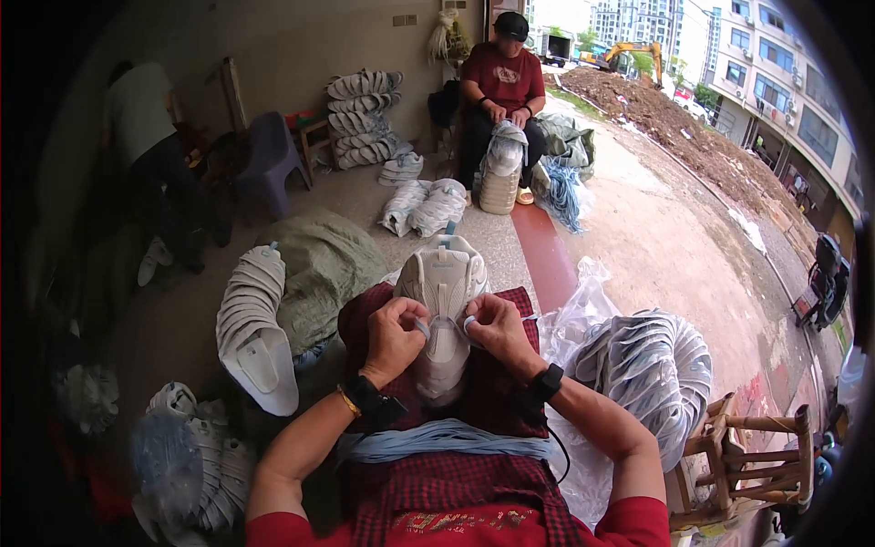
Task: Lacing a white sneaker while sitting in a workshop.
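Observation:
A white shoe upper (439, 278) with a pale blue tab stands on my lap, toward the middle. My left hand (397, 341) is closed at its left side, pinching what looks like a light blue shoelace. On the other side my right hand (500, 334) pinches the lace too, and a thin pale end sticks out to the right of the fingers. Both hands are level and close to the upper's lacing area. A bundle of light blue laces (447, 444) lies across my lap on a red-and-black checked apron (437, 488).
Stacked white uppers (253, 314) stand left beside a green sack (333, 264). More uppers (652, 365) lie right on clear plastic, near a wooden stool (752, 451). Ahead, a seated person (504, 77) handles an upper on a plastic jug (499, 191). Another person bends at far left.

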The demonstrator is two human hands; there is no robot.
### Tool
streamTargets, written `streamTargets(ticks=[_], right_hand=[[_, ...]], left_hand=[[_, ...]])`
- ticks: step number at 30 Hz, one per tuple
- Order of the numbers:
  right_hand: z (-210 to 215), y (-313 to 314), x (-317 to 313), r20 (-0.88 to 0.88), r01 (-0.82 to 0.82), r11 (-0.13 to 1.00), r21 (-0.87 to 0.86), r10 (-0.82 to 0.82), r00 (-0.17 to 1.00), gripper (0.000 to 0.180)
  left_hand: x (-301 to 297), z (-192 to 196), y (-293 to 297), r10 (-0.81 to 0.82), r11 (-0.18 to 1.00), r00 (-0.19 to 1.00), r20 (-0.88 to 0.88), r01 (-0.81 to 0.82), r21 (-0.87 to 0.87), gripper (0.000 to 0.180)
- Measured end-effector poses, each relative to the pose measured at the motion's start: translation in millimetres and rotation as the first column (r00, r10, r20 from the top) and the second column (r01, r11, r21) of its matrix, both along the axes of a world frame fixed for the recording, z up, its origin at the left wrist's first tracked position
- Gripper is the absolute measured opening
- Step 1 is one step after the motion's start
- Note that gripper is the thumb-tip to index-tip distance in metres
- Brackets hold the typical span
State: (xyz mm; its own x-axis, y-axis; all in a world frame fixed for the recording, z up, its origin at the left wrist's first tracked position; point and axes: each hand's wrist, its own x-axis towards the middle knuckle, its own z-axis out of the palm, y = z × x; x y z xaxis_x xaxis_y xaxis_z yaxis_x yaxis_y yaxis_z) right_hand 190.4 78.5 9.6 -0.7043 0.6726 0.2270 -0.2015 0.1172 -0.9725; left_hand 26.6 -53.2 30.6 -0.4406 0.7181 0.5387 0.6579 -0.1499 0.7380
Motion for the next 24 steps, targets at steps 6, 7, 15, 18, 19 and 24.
streamTargets(ticks=[6, 7, 15, 18, 19, 24], right_hand=[[54, 4, 8, 0.161, -0.038, 0.464, 0.885, -0.229, 0.960, 0.037], [61, 6, 10, 0.109, -0.068, 0.165, 0.984, -0.259, 0.960, 0.039], [73, 20, -4, 0.409, -0.407, 0.076, 0.910, -0.008, 0.913, 0.035], [82, 15, -1, 0.377, -0.374, 0.077, 0.924, -0.026, 0.926, 0.036], [84, 12, -1, 0.370, -0.367, 0.102, 0.925, -0.012, 0.929, 0.035], [67, 42, -17, 0.499, -0.507, -0.048, 0.860, -0.119, 0.858, 0.029]], left_hand=[[-2, 52, -6, -0.143, 0.989, 0.772, -0.619, 0.091, -0.114, 0.032], [-3, 60, -3, -0.218, 0.975, 0.671, -0.709, 0.121, -0.184, 0.036], [-21, 83, 16, -0.515, 0.832, 0.433, -0.740, 0.042, -0.554, 0.029], [-22, 91, 15, -0.544, 0.783, 0.377, -0.750, -0.095, -0.615, 0.032], [-25, 91, 14, -0.539, 0.790, 0.369, -0.758, -0.091, -0.606, 0.032], [-29, 100, 41, -0.688, 0.617, 0.414, -0.596, -0.099, -0.781, 0.034]])
